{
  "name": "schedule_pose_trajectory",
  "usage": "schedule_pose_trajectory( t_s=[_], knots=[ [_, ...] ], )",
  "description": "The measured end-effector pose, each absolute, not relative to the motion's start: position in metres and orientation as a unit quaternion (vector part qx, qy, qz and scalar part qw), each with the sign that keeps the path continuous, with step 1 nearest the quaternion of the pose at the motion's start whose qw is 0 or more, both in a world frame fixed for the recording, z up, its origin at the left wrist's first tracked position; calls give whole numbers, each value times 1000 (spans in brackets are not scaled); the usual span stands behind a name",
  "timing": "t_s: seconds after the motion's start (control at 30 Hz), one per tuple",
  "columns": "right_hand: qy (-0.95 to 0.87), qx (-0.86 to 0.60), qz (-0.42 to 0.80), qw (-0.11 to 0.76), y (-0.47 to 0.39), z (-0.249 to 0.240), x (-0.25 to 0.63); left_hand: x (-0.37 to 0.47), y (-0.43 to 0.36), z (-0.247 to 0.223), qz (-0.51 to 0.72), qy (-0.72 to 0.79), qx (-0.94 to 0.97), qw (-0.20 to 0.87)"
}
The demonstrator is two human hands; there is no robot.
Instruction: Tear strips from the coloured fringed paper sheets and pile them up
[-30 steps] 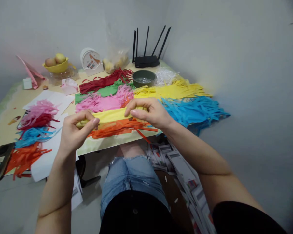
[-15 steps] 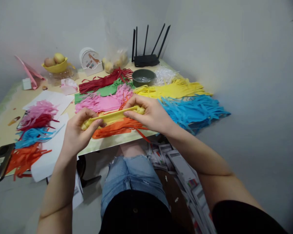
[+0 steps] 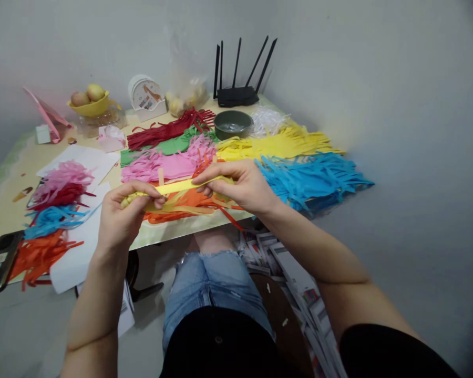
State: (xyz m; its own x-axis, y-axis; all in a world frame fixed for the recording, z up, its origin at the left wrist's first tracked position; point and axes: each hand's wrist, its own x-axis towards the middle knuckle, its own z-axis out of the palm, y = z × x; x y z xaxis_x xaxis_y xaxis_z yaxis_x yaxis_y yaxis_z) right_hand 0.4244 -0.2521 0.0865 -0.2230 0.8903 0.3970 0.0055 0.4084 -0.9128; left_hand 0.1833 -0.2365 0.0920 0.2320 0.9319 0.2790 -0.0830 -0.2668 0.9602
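Between my two hands stretches a yellow fringed paper tassel (image 3: pixel 177 186), folded along its middle, with loose strips hanging below. My left hand (image 3: pixel 128 210) pinches its left end between thumb and fingers. At the right end, my right hand (image 3: pixel 234 184) grips it the same way, thumb below and forefinger on top. Just under the hands, orange fringed paper (image 3: pixel 181 212) lies at the table's front edge, partly hidden by the yellow strips. Pink fringed paper (image 3: pixel 169 167) lies behind it, and blue fringed paper (image 3: pixel 311 181) is right of my right hand.
Yellow (image 3: pixel 268 146), green (image 3: pixel 177 145) and red fringed sheets (image 3: pixel 169 131) lie farther back. A dark green bowl (image 3: pixel 232 125) and a black router (image 3: pixel 237 96) stand behind them. Finished-looking tassels (image 3: pixel 55 220) and a phone (image 3: pixel 2 260) are at the left. Papers (image 3: pixel 295 268) fill the space below right.
The yellow tassel has gone from a rounded fold to a flatter, tauter band, with more strips hanging loose. My left hand has shifted slightly left, and my right fingers have closed in along the band.
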Motion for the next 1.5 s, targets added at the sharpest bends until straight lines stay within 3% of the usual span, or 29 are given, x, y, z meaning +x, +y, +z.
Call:
schedule_pose_trajectory(
  t_s=[0.1, 0.27, 0.37, 0.53, 0.7, 0.8, 1.07, 1.2, 1.3, 1.5],
  knots=[
    [-675, -338, 401, 519, -253, 86, 423, 183, -237, 91, 503, 356, 639, 460],
    [-708, -393, 291, 509, -257, 86, 421, 184, -242, 89, 469, 412, 740, 249],
    [-727, -419, 253, 482, -258, 86, 422, 184, -245, 89, 449, 406, 775, 184],
    [-716, -440, 263, 474, -259, 85, 423, 183, -246, 91, 404, 402, 797, 201],
    [-645, -368, 433, 511, -259, 83, 420, 181, -246, 87, 441, 396, 714, 373],
    [-628, -347, 460, 523, -258, 80, 419, 181, -245, 83, 461, 396, 644, 464],
    [-589, -288, 527, 540, -246, 72, 419, 192, -241, 84, 508, 353, 560, 551],
    [-593, -300, 516, 540, -243, 68, 418, 190, -240, 77, 519, 343, 568, 539],
    [-647, -327, 437, 533, -244, 66, 420, 180, -236, 76, 459, 356, 642, 501],
    [-821, -290, 200, 449, -244, 70, 426, 176, -224, 98, 305, 357, 835, 286]
  ],
)
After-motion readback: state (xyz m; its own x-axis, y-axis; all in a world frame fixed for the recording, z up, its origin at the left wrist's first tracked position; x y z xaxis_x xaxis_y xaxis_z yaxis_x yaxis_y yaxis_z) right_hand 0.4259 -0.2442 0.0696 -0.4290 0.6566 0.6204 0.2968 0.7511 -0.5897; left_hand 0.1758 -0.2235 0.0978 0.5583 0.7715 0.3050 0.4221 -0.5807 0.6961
